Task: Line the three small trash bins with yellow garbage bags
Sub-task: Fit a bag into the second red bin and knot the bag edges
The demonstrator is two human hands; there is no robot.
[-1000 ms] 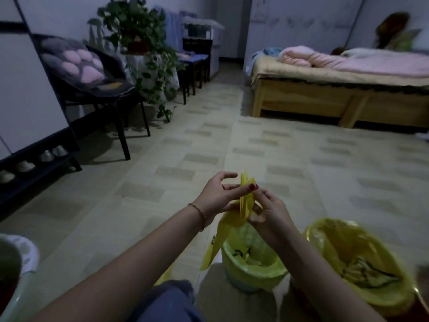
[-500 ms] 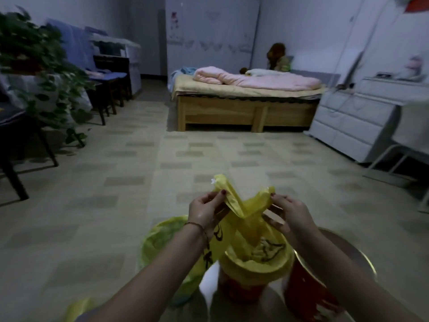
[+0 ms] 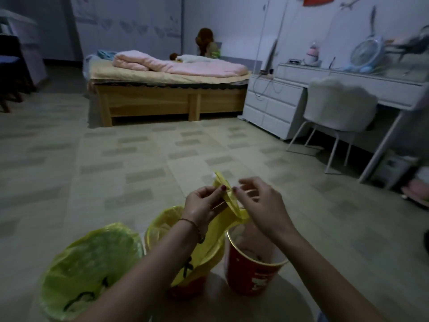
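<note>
Both hands work the folded yellow garbage bag (image 3: 228,203) just above the unlined red bin (image 3: 251,274): left hand (image 3: 204,206) pinches its edge, right hand (image 3: 261,205) fingers loosely curled at it; thin clinging film could slip or tear

Left bin (image 3: 88,273) cut off at the bottom edge, middle bin (image 3: 162,226) mostly behind the forearm — perhaps lined

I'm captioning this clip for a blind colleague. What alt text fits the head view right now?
Two bare hands, left hand and right hand, pinch the top of a yellow garbage bag above an unlined red bin. To its left stand two bins already lined in yellow. A wooden bed and a white desk stand behind, in dim light.
</note>
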